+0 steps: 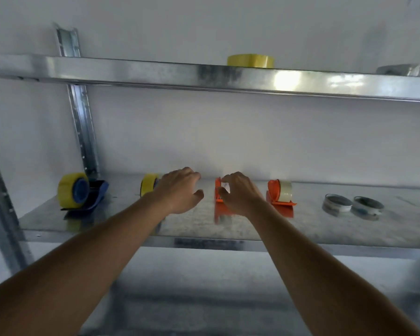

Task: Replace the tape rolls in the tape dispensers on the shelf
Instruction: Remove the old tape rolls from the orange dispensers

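On the middle metal shelf [228,229] stand several tape dispensers. A blue dispenser [87,197] with a yellow roll is at the left. A second yellow roll [149,184] peeks out behind my left hand [180,192], which hovers with loosely curled fingers and holds nothing. My right hand [240,195] is over an orange dispenser [220,207], fingers curled at its roll; the grip itself is hidden. Another orange dispenser [280,198] with a pale roll stands to the right. Two nearly empty roll cores [337,203] [367,206] lie further right.
A full yellow tape roll [250,60] lies flat on the upper shelf [204,76]. A pale object [398,69] sits at that shelf's right end. A perforated metal upright [80,110] rises at the back left. Another shelf lies below, blurred.
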